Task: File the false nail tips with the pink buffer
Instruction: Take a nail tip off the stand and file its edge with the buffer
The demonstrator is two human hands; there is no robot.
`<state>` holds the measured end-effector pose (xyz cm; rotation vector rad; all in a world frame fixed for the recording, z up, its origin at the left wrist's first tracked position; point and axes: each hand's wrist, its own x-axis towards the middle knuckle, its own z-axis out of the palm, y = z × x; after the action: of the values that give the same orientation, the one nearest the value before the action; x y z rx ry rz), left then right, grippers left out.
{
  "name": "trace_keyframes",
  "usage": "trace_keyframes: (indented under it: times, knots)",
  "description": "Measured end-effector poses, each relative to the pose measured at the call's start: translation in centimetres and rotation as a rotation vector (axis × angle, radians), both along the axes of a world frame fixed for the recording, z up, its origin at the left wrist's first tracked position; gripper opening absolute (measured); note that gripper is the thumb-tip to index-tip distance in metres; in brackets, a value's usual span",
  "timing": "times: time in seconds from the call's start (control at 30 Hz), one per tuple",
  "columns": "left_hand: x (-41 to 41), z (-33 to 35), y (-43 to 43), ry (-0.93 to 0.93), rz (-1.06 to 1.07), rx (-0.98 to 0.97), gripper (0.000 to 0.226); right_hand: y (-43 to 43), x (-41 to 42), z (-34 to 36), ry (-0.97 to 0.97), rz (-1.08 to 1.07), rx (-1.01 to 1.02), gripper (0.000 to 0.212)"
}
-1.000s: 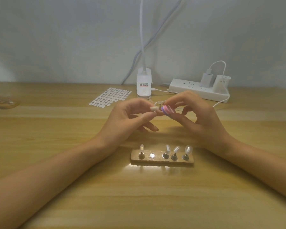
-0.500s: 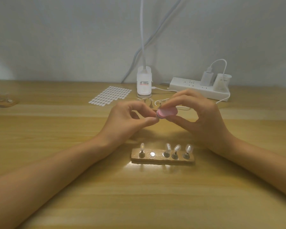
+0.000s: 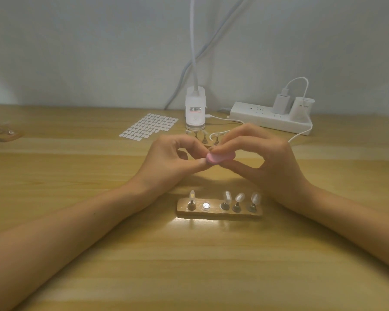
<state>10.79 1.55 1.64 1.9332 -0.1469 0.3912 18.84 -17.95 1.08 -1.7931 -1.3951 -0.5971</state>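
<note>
Wooden stand (image 3: 218,213), four nail tips (image 3: 227,197)

views: one, worn on your head, wide-angle | faces: forward and down over the wooden table (image 3: 81,270) to the wall (image 3: 76,46) | range: near, your left hand (image 3: 173,162) and right hand (image 3: 274,169) sit at frame centre

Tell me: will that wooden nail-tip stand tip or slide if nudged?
The wooden stand lies low and flat on the glossy table, so it would probably slide, not tip. Its four nail tips perch on thin pegs, likely easily knocked.
</note>
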Motion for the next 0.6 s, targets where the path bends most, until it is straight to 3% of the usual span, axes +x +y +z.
trace_keyframes:
  times: [0.6]
  knots:
    - [-0.01, -0.1, 0.13, 0.005, -0.055, -0.048, 0.009, -0.21, -0.13, 0.25, 0.011, 0.024, -0.001, 0.018]
